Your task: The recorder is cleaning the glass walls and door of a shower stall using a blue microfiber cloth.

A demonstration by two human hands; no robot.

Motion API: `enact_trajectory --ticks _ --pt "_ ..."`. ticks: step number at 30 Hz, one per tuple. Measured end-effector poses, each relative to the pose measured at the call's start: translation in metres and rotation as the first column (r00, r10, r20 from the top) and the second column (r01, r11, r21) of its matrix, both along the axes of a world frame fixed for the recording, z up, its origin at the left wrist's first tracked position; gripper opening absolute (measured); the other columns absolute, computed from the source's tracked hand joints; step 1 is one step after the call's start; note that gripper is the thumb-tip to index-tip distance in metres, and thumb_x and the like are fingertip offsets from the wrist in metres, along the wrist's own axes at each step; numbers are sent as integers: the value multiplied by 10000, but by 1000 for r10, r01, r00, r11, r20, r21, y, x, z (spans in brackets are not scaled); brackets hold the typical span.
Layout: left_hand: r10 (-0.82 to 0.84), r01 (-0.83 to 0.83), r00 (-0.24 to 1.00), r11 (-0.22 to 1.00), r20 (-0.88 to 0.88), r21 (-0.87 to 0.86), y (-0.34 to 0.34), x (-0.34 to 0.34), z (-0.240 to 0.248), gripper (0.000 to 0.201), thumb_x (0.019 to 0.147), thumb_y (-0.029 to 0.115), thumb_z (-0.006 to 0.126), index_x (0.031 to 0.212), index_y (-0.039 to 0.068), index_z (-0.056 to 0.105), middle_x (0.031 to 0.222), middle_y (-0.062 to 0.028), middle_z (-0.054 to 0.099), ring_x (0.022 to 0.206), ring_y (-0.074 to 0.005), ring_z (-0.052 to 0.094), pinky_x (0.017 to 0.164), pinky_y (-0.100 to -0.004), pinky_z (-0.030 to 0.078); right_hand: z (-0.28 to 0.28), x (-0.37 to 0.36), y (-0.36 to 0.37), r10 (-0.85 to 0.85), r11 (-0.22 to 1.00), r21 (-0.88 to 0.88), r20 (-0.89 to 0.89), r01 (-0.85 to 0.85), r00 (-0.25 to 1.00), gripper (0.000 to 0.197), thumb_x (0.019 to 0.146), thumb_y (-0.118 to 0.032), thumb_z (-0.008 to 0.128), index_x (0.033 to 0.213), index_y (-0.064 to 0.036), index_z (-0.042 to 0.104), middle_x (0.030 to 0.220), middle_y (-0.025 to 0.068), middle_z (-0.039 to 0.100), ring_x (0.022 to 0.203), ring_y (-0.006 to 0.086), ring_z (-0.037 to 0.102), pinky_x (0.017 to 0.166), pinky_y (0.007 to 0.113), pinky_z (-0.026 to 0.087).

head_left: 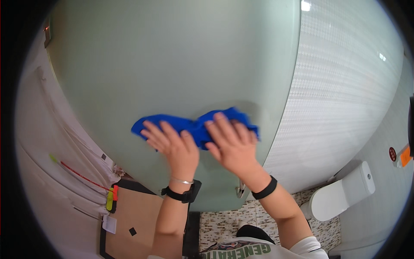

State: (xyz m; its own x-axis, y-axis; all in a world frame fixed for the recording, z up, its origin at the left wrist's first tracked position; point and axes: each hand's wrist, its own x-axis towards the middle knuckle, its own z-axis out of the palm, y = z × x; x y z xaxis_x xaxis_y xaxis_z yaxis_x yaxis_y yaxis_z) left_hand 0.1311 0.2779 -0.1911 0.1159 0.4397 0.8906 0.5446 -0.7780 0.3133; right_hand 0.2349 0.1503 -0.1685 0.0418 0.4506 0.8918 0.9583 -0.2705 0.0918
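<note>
A blue cloth [196,127] lies bunched and creased against a pale green frosted glass door [172,64]. My left hand [174,144] presses flat on the cloth's left part with its fingers stretched and apart. On the right part, my right hand [233,144] rests the same way, fingers spread over the fabric. Both palms face the glass, and neither hand is wrapped round the cloth. Below my right hand, partly covered by the wrist, a metal door handle [240,188] shows.
White textured wall panels [327,95] stand right of the door. A white toilet [332,200] is at the lower right on a mosaic floor [226,226]. At lower left, a long red-handled brush [86,178] leans by a beige tiled floor [133,211] with a dark border.
</note>
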Motion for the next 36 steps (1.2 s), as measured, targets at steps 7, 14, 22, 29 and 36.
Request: enact_trajectory --ticks 7,14,22,29,36 --pt "-151 236 904 956 -401 174 -78 63 38 492 857 286 541 1282 42 499 1460 -337 225 1328 -589 126 1028 -705 70 -13 55 -34 -343 907 230 -80 352 936 490 831 -326 585 1255 -80 557 1400 147 438 1279 379 337 1040 509 209" --pt "-88 203 926 937 -368 286 -65 64 64 473 858 286 541 1279 70 539 1502 -251 227 1364 -530 135 1048 -666 107 36 73 -28 -56 978 198 -53 65 997 549 820 -208 565 1320 -1 475 1434 205 387 1242 394 412 1008 542 297" --pt "33 88 924 951 -381 296 -78 79 70 563 833 264 475 1279 -81 471 1448 -352 232 1338 -587 119 1050 -676 76 19 73 -42 -28 995 88 -94 36 995 559 806 -231 588 1323 -45 489 1402 180 423 1227 366 409 981 537 298" --pt "-223 305 936 899 -272 314 -93 82 77 519 807 213 541 1300 56 513 1459 -223 331 1334 -456 273 1059 -601 129 18 76 -55 185 940 314 -127 -137 975 566 752 -39 568 1302 43 466 1323 239 428 1161 370 424 976 458 335" --pt "-129 182 974 933 -184 309 -63 64 108 583 820 304 535 1352 74 479 1481 -306 236 1353 -521 179 1056 -614 124 64 57 -29 -137 970 196 -57 146 989 626 839 -194 513 1375 90 359 1482 314 217 1354 469 225 1077 533 202"
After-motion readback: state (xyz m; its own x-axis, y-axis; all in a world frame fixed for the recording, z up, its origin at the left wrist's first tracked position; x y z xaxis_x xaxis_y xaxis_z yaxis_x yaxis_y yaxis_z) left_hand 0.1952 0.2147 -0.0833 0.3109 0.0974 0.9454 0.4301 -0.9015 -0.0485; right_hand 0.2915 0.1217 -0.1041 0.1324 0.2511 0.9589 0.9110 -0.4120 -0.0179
